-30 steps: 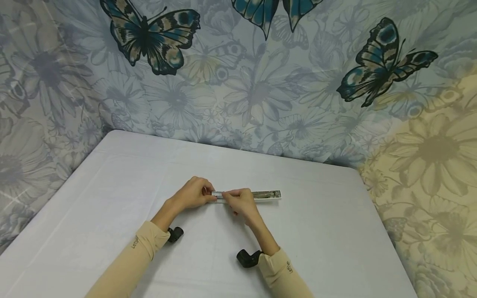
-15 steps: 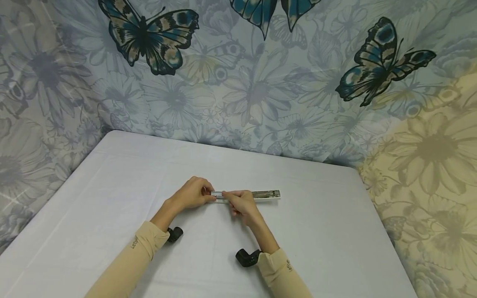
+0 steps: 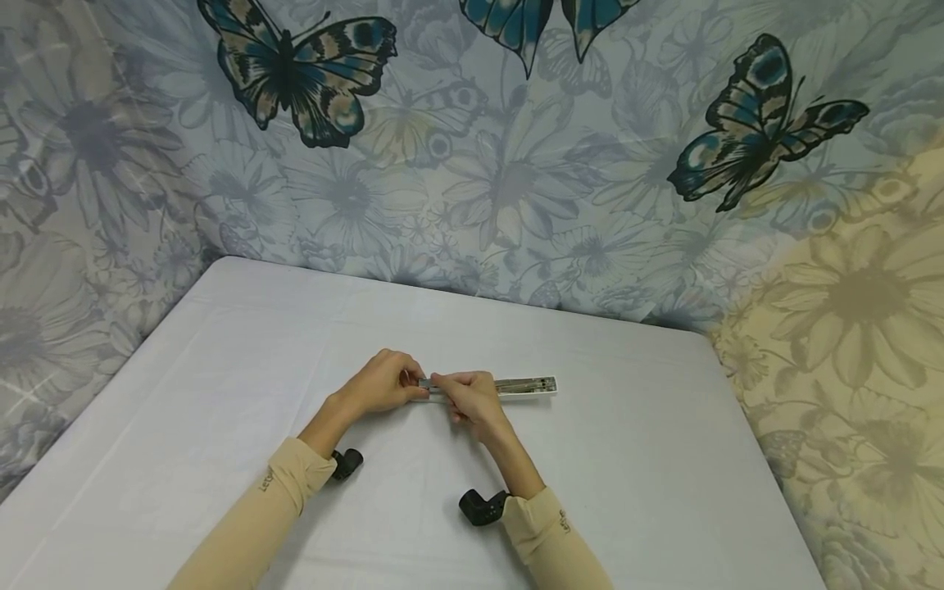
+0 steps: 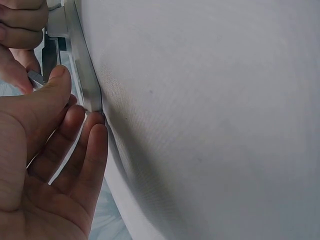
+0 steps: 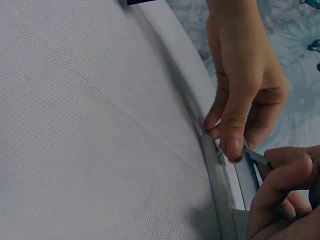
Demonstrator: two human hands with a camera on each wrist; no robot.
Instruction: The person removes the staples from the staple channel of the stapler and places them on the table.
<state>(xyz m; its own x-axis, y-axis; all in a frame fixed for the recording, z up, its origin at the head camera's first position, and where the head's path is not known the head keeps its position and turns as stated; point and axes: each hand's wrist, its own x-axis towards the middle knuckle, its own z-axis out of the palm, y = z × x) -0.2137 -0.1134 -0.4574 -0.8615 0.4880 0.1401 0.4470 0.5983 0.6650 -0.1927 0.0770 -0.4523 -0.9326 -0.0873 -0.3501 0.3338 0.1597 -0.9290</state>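
A long, narrow white and metal device (image 3: 525, 387) lies on the white table, its inside of shiny metal parts open to view at the right. At its left end my left hand (image 3: 383, 383) holds on, thumb on top and fingertips at the tip; the left wrist view shows this rim (image 4: 86, 75) close up. My right hand (image 3: 474, 400) is over the device's middle, hiding that part. Between its thumb and finger it pinches a small grey metal bar (image 5: 258, 158), just beside the left thumb. Exactly where the bar meets the device is hard to tell.
The white cloth-covered table (image 3: 243, 352) extends around both hands, with its far edge against a wall (image 3: 509, 188) patterned with flowers and butterflies. A black wrist camera (image 3: 483, 508) sits at the right cuff, another black camera (image 3: 347, 465) at the left.
My right hand has shifted slightly left along the device, closer to the left fingertips, covering more of the gap between them. The left hand and the device stay in place.
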